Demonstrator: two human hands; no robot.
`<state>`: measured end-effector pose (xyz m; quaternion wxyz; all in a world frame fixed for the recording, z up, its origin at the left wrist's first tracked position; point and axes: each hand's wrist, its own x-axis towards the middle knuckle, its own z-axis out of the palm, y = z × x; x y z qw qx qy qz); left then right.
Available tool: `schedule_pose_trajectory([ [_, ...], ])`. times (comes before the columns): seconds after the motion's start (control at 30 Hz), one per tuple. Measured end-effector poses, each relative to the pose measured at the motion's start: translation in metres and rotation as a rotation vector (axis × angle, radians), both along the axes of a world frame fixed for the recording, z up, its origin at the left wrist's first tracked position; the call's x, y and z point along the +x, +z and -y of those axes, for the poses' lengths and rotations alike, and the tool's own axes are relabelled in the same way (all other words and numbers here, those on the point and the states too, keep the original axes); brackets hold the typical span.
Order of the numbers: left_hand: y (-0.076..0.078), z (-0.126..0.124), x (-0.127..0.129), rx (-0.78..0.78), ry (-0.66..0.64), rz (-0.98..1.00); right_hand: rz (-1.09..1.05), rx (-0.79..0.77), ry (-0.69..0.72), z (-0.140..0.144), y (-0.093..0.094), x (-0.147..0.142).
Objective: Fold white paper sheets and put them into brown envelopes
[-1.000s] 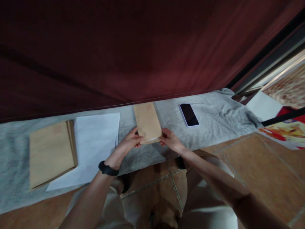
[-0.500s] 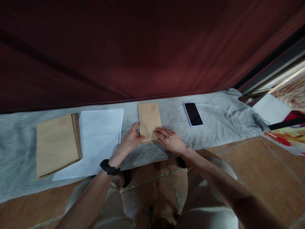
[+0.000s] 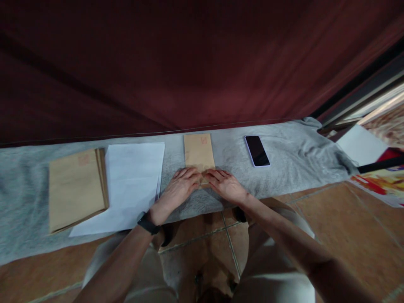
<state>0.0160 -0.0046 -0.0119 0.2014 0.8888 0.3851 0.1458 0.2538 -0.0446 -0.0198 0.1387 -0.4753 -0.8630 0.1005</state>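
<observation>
We see both hands lying flat, fingers spread and gripping nothing, on the near end of a small brown envelope (image 3: 199, 152). The left hand (image 3: 181, 184) and the right hand (image 3: 224, 184) meet over its lower edge, palms down, as if pressing that end against the surface to flatten or seal it. The envelope lies lengthwise on a grey cloth (image 3: 284, 164) spread over the floor, its far end bare and bearing a faint red mark. Whether anything is inside it we cannot tell; it looks flat, but the hands cover the opening.

To the left, well apart, white sheets of paper (image 3: 132, 181) lie squared up, and a stack of brown envelopes (image 3: 75, 187) overlaps their left edge. A phone (image 3: 257, 150) rests face up to the right of the hands, clear of the work.
</observation>
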Motion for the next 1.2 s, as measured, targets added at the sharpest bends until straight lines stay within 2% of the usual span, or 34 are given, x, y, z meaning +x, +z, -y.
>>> schedule_pose_trajectory([
  [0.23, 0.004, 0.006, -0.002, 0.038, -0.041, -0.063, -0.038, -0.013, 0.07, 0.0, 0.006, 0.008],
  [0.4, 0.011, 0.01, 0.002, 0.034, -0.044, -0.072, -0.09, -0.025, 0.047, 0.0, 0.006, 0.006],
  [0.63, -0.002, 0.003, 0.004, -0.041, 0.065, 0.091, -0.173, -0.066, -0.029, -0.008, 0.001, 0.005],
  [0.77, -0.005, 0.001, 0.004, -0.024, 0.08, 0.075, -0.163, -0.048, -0.054, -0.007, 0.0, 0.002],
  [0.93, 0.001, 0.008, 0.008, 0.026, 0.042, 0.009, -0.216, -0.082, -0.029, -0.009, 0.003, 0.005],
  [1.2, 0.008, 0.006, 0.014, 0.058, 0.037, -0.06, -0.281, -0.118, -0.088, -0.032, 0.01, 0.002],
])
